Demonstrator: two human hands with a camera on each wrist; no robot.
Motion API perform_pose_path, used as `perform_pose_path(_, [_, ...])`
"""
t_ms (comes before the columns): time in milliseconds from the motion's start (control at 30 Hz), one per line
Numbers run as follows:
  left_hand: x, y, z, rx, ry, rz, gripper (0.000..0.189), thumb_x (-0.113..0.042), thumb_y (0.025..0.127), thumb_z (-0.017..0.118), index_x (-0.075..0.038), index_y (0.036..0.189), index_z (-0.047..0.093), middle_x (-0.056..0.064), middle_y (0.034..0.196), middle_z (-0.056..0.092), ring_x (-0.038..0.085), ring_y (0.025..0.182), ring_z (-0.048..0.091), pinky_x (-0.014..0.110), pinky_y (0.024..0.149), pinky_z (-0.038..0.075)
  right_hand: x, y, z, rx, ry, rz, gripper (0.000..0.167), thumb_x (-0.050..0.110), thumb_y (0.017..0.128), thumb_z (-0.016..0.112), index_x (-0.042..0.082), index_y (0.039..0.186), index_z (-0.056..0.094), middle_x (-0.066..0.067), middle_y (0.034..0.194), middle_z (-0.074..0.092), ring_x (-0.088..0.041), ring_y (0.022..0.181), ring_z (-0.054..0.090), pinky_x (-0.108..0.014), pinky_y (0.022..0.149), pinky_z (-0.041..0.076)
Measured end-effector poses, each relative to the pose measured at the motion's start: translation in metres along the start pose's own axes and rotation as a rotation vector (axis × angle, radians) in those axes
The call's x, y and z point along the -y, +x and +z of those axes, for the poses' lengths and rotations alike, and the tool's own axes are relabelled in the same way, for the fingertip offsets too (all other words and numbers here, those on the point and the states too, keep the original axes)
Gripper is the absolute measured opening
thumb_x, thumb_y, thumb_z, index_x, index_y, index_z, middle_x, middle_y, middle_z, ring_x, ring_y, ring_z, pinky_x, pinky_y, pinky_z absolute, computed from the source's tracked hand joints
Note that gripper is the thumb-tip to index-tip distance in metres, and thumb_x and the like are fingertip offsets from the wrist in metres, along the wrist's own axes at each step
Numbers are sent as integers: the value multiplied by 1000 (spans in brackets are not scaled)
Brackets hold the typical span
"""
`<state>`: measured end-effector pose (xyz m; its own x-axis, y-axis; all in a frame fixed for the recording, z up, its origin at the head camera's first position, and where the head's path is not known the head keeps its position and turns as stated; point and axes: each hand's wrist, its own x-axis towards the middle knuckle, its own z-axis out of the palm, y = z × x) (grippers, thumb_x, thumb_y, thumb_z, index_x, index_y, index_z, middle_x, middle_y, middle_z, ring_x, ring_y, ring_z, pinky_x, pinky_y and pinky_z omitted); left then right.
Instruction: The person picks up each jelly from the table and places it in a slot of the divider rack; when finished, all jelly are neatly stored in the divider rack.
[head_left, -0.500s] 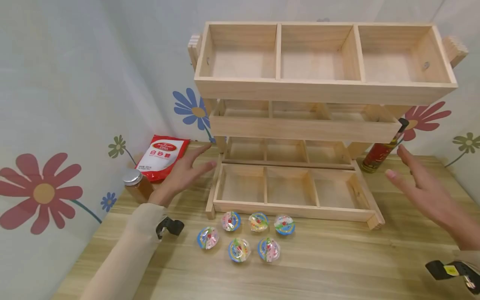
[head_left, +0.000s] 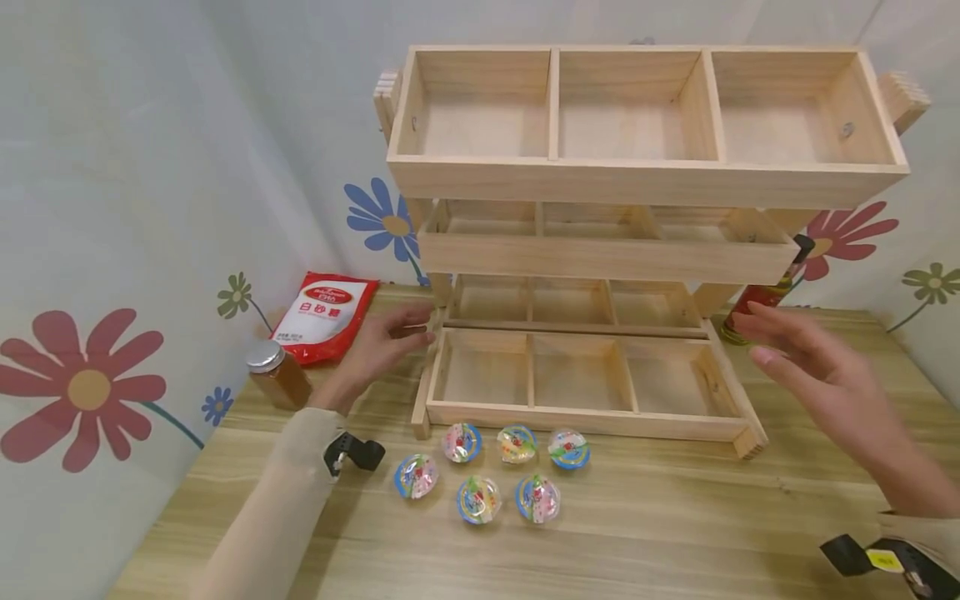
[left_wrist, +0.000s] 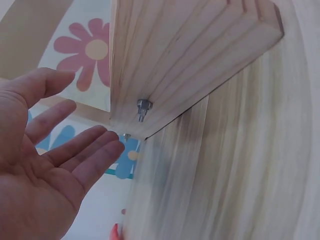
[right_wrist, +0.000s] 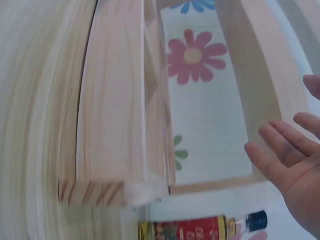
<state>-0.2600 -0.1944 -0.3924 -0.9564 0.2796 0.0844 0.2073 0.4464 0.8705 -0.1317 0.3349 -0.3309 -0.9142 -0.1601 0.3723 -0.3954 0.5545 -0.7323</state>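
Note:
A tiered wooden rack (head_left: 645, 183) with three compartments in each tier stands between my hands. My left hand (head_left: 375, 354) hovers by the rack's lower left side, fingers loosely bent and holding nothing. In the left wrist view, its fingers (left_wrist: 95, 155) are near a wooden side piece with a metal bolt (left_wrist: 144, 106). To the rack's right, my right hand (head_left: 832, 387) is raised with relaxed fingers and an empty palm. Behind its fingertips stands a red-labelled bottle (head_left: 767, 293) with a black cap, partly hidden by the hand and rack.
Several small jelly cups (head_left: 478, 500) with colourful lids lie on the wooden table (head_left: 660, 533) before the rack. At left are a red and white bag of white sugar (head_left: 318, 321) and a silver-lidded jar (head_left: 279, 379) of amber contents. A flowered curtain (head_left: 187, 167) hangs behind.
My right hand has moved left towards the rack, now overlapping the bottle in the head view. My left hand has shifted slightly right, and its fingers have bent more.

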Motion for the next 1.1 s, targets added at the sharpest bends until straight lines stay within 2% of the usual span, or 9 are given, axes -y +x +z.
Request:
perform_pose_path(100, [1, 1, 3, -13, 2, 3, 52, -19, 103, 72, -8, 151, 59, 16, 148, 62, 37, 131, 61, 52, 109, 52, 12, -1, 5, -9, 64, -12, 48, 2, 110, 55, 9, 157, 51, 4, 143, 65, 0, 122, 63, -8, 96, 47])
perform_pose_path(200, [2, 1, 5, -25, 12, -2, 48, -18, 102, 72, -8, 148, 63, 14, 144, 66, 35, 128, 63, 50, 107, 53, 19, -1, 10, -28, 177, -44, 43, -2, 109, 52, 0, 153, 54, -2, 139, 68, -6, 120, 67, -12, 99, 49])
perform_pose_path(333, [3, 0, 7, -21, -12, -16, 47, -18, 102, 73, -10, 147, 64, 12, 143, 66, 33, 125, 64, 47, 105, 55, 26, -1, 18, -49, 354, -102, 39, -9, 108, 51, -9, 146, 56, -8, 134, 72, -13, 115, 72, -17, 98, 53])
perform_pose_path(433, [4, 0, 8, -19, -38, -31, 46, -17, 101, 74, -12, 146, 66, 9, 143, 67, 32, 124, 65, 44, 103, 56, 31, 0, 23, -47, 418, -113, 37, -10, 107, 51, -11, 143, 57, -10, 131, 73, -16, 114, 73, -19, 97, 54])
perform_pose_path(700, [8, 0, 9, -31, -61, -74, 42, -17, 99, 77, -13, 140, 70, 7, 140, 69, 31, 122, 66, 45, 103, 56, 39, 3, 36, -38, 324, -76, 34, -5, 107, 56, -5, 140, 63, -7, 127, 75, -14, 112, 73, -18, 95, 55])
perform_pose_path(967, [8, 1, 11, -54, -62, -125, 40, -18, 99, 78, -12, 137, 72, 8, 137, 70, 30, 120, 66, 44, 104, 55, 37, 6, 52, 5, 363, -141, 32, -16, 99, 62, -11, 130, 67, -8, 124, 76, -14, 111, 74, -21, 89, 58])
perform_pose_path(1100, [8, 0, 12, -65, -70, -136, 39, -17, 99, 77, -9, 137, 72, 10, 137, 70, 30, 121, 67, 45, 105, 54, 37, 7, 59, 22, 306, -145, 32, -15, 97, 66, -8, 128, 70, -8, 123, 76, -15, 109, 74, -20, 87, 59])
